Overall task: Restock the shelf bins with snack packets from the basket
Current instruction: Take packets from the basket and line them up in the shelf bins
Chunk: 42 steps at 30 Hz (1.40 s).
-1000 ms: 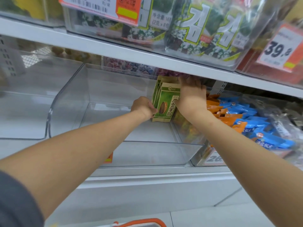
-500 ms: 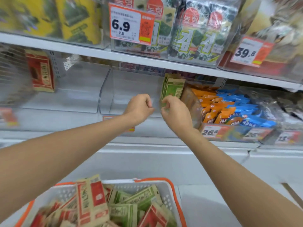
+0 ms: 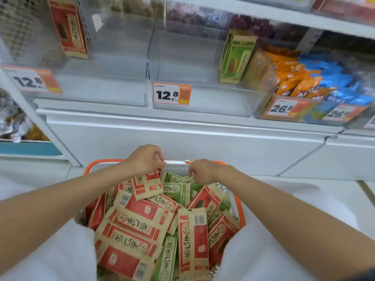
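An orange-rimmed white basket [image 3: 240, 209] sits low in front of me, heaped with several red and green snack packets. My left hand [image 3: 145, 160] is at the basket's far edge, fingers curled on the top of a red packet [image 3: 147, 184]. My right hand [image 3: 205, 171] is beside it, pinching the top edge of a green packet [image 3: 176, 189]. On the shelf above, a clear middle bin [image 3: 182, 57] holds a few green packets [image 3: 235, 57] standing at its right side. The clear left bin [image 3: 113, 57] holds a red packet [image 3: 69, 27] upright at its back left.
Orange price tags reading 12.8 [image 3: 171, 93] hang on the bin fronts. A bin to the right is full of orange and blue packets [image 3: 308, 82]. A white cabinet front [image 3: 182, 138] lies between shelf and basket. Another shelf edge runs above.
Both hands left the green packets standing in the middle bin and came down to the basket. My view dropped from the shelf to the basket.
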Motion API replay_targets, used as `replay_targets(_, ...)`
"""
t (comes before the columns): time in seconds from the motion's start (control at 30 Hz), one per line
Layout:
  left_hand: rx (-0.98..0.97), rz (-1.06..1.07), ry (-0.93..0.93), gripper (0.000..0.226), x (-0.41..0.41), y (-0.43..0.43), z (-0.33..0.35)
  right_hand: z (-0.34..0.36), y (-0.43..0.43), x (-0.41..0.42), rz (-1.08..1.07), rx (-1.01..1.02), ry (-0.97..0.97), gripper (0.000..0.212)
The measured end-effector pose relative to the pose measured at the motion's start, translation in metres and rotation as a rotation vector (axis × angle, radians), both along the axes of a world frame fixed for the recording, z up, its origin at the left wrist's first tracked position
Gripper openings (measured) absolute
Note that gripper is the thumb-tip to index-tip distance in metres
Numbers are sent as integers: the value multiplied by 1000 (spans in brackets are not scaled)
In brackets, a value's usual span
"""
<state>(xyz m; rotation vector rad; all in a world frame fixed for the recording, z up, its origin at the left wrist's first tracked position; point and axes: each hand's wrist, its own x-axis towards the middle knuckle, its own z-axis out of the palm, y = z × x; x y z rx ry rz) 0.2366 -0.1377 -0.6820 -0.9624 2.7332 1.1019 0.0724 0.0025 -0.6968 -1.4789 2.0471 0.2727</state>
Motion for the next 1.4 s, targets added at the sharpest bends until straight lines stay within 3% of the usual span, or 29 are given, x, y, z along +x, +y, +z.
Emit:
replay_targets(0.1,6,-54,-57,13,1,-4,-7,-24,14,-4,22,159,47,36)
replay_targets(0.3,22,-25,-98,7,7,-14,-10,-40,26,-6,52,228,75,48)
replay_targets(0.57,138,9,-112,3,11,-1,-16,-38,35,-13,112,258,257,32)
replay_targets(0.67,153,-1,-99,5,10,2,-18,-27,31,-15,20,250,100,31)
replay_targets(0.73,158,-23,-62,9,8,3,-18,-7,22,-16,-41,131,25,22)
replay_targets(0.9,306,-149,50,61,-2,14,-3,68,-4,-12,-128,-280,-111,16)
replay_targets(1.0,427,-184,184,38,-8,16,7,85,-10,-10,-259,-485,-264,18)
replay_targets(1.13,456,178,312,27,0,1,18,78,-17,-7,-709,-744,-664,40)
replay_targets(1.27,490,299,365,25,19,-14,27,60,-28,12,-872,-665,-948,71)
replay_targets(1.33,525,342,414,31,27,-21,33,60,-36,23,-908,-571,-1133,66)
replay_targets(1.4,531,362,470,33,35,-27,41,64,-48,36,-792,-532,-1086,48)
